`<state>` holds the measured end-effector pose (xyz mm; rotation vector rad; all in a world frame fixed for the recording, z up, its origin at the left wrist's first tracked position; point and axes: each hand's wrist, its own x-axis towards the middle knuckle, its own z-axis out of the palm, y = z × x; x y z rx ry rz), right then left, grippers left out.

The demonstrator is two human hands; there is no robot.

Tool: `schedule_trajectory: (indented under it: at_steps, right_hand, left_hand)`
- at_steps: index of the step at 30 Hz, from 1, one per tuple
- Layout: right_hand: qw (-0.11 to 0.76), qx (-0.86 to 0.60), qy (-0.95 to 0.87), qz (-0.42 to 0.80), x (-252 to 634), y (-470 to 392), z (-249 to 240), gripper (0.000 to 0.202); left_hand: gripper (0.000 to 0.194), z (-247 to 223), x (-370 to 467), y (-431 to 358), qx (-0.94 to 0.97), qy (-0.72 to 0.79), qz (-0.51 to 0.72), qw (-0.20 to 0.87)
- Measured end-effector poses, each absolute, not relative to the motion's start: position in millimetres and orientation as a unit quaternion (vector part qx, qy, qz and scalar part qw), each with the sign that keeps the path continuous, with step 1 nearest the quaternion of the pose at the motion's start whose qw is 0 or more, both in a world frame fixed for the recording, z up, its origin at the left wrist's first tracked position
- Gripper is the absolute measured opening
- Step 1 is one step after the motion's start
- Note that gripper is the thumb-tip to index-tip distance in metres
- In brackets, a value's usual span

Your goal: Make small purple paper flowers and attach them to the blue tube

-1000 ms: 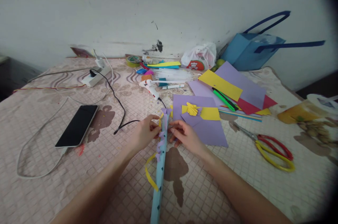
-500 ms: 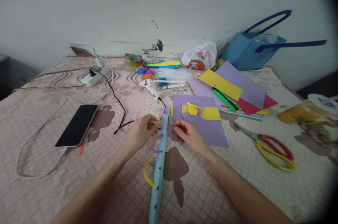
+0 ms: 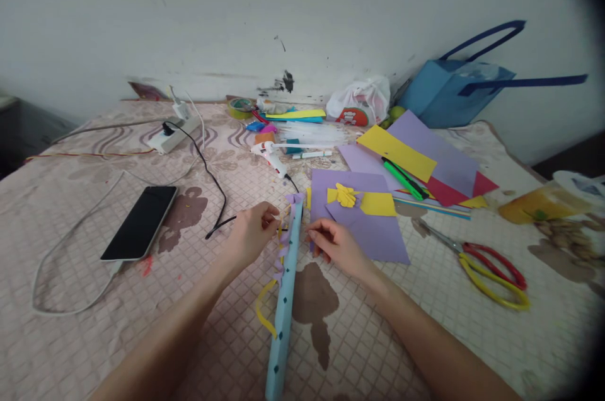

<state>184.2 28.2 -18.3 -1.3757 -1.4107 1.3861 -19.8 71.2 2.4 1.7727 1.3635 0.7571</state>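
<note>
A long light-blue paper stick (image 3: 283,306) with dark diamond marks lies lengthwise in front of me. Purple paper pieces (image 3: 278,265) and a curling yellow strip (image 3: 261,309) run along its left side. My left hand (image 3: 258,227) is just left of its upper part, thumb and fingers pinched near the yellow strip; what they hold is too small to make out. On the other side, my right hand (image 3: 331,240) hovers over the edge of a purple sheet (image 3: 373,240), fingers loosely curled and apart, with nothing seen in them. A yellow paper flower (image 3: 346,195) rests on that sheet.
Left are a phone (image 3: 140,223) with a cable and a power strip (image 3: 174,135). A glue gun (image 3: 270,158) lies behind the stick. Scissors (image 3: 472,262), a green cutter (image 3: 404,178), coloured sheets and a drink cup (image 3: 543,199) are right. A blue bag (image 3: 454,92) stands behind.
The view has shifted very slightly. Both hands stay nearly in place, with small finger movements at the left hand.
</note>
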Motion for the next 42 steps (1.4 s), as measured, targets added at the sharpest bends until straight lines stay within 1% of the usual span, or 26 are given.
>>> schedule_trajectory:
  at_steps: [2,4,11,18,28,31,38,42]
  right_hand:
    - [0.359,-0.531,-0.548,0.537,185,28,-19,0.019]
    - [0.360,-0.530,-0.552,0.534,186,29,-20,0.020]
    - [0.362,-0.535,-0.550,0.530,182,27,-18,0.019]
    - [0.372,-0.530,-0.529,0.548,170,22,-19,0.013]
    - [0.401,-0.491,-0.476,0.610,162,24,-22,0.018]
    - [0.413,-0.480,-0.457,0.624,160,26,-22,0.020]
    - [0.407,-0.495,-0.475,0.603,160,26,-27,0.018]
    - [0.400,-0.495,-0.483,0.601,161,24,-26,0.017]
  left_hand:
    - [0.014,6,-20,69,0.713,0.537,0.286,0.349]
    - [0.012,9,-20,67,0.724,0.533,0.278,0.339]
    - [0.018,2,-21,60,0.695,0.534,0.269,0.399]
    - [0.020,-2,-19,59,0.681,0.544,0.246,0.424]
    - [0.018,-4,-15,58,0.640,0.509,0.293,0.496]
    - [0.018,-5,-16,59,0.646,0.511,0.299,0.482]
    - [0.018,-3,-19,60,0.706,0.530,0.255,0.395]
    - [0.020,-3,-21,61,0.720,0.526,0.246,0.380]
